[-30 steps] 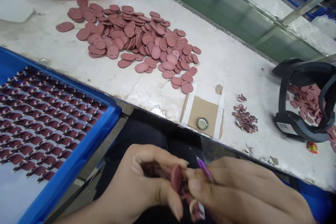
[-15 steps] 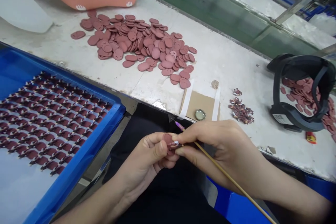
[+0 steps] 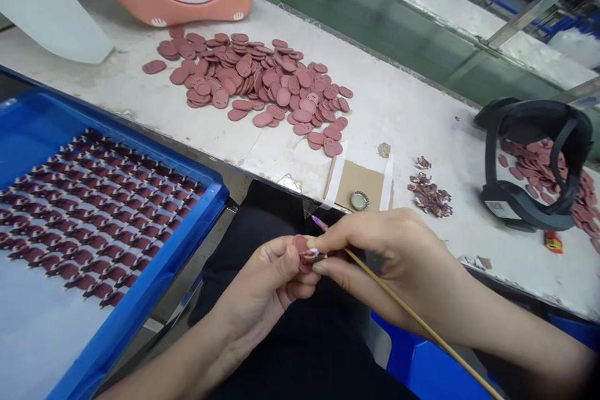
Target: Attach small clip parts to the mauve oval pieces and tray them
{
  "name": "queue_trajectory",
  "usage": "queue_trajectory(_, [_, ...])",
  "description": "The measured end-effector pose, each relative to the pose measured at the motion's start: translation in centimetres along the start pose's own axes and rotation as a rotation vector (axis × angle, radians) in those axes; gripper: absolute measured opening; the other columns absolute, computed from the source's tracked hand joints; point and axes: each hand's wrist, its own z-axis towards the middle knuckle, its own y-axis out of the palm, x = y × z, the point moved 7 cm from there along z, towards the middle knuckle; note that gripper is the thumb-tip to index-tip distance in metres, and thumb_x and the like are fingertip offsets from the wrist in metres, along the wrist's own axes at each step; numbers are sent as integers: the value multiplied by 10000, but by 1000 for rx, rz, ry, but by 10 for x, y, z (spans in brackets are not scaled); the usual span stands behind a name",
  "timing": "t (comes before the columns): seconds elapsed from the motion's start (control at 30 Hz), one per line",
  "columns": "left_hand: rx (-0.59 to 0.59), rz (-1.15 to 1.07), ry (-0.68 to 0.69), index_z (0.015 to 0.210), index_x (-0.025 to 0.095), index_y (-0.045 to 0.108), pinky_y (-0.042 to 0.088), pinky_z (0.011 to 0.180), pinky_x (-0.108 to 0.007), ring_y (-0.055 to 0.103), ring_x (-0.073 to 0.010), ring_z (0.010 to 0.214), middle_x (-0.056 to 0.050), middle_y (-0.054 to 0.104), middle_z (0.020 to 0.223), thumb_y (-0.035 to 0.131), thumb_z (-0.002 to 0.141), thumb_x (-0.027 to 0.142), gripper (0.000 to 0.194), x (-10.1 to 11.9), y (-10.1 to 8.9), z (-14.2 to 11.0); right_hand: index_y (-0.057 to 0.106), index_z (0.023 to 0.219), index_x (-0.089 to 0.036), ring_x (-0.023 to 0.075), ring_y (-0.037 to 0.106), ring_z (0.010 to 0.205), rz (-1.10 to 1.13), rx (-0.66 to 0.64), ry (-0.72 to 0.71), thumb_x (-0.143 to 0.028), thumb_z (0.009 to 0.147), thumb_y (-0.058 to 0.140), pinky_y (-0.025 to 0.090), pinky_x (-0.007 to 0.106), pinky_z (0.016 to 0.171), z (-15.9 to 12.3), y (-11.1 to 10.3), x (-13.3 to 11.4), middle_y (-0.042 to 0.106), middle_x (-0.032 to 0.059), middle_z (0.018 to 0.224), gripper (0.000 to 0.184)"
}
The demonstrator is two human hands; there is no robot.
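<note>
White worktop [image 3: 403,112], maroon discs [image 3: 262,84] piled; L hand [image 3: 257,294] pinching disc [image 3: 300,245], R hand [image 3: 389,262] gripping wooden stick [image 3: 469,367].

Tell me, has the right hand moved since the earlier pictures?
Yes, the right hand has risen in view, and is now closer to the bottle cap.

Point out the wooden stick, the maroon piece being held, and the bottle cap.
The wooden stick [image 3: 412,313], head view, on its bare shaft.
The maroon piece [image 3: 300,244], head view, on its upper edge.
The bottle cap [image 3: 359,200], head view, on its middle.
</note>
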Motion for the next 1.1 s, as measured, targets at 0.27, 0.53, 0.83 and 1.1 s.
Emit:
queue_trajectory(0.27, [37, 7, 10, 705, 147, 752, 558, 542, -112, 647, -59, 522, 8, 718, 619, 874, 659, 293, 196, 2, -1, -1, 713, 941, -228, 110, 687, 718, 9, -2, -19, -75, 857, 657, 540, 187, 669, 2, 0, -1, 730, -36, 858, 184])
queue_trajectory(0.53, [-32, 42, -6, 774, 144, 769, 558, 567, -123, 634, -60, 574, 7, 695, 647, 845, 689, 386, 267, 4, -2, 2, 694, 1051, -189, 66, 672, 770, -22, 30, -54, -115, 877, 684, 493, 133, 728, -2, -5, -2, 728, -36, 893, 190])
queue_trajectory(0.83, [-19, -42, -115, 840, 113, 775, 562, 506, -116, 628, -48, 528, 5, 693, 641, 853, 640, 454, 402, 2, -4, 2, 721, 1062, -187, 115, 639, 703, 135, 153, -5, -231, 893, 711, 508, 199, 649, -3, -5, 17, 710, 21, 833, 175])
queue_trajectory(1.1, [-35, 55, -96, 901, 129, 777, 581, 516, -148, 666, -91, 618, -46, 733, 739, 755, 719, 562, 470, 3, -10, 9, 708, 973, -207, 87, 620, 704, 135, 183, 17, -199, 906, 688, 486, 171, 644, -2, 10, 22, 691, -13, 824, 70])
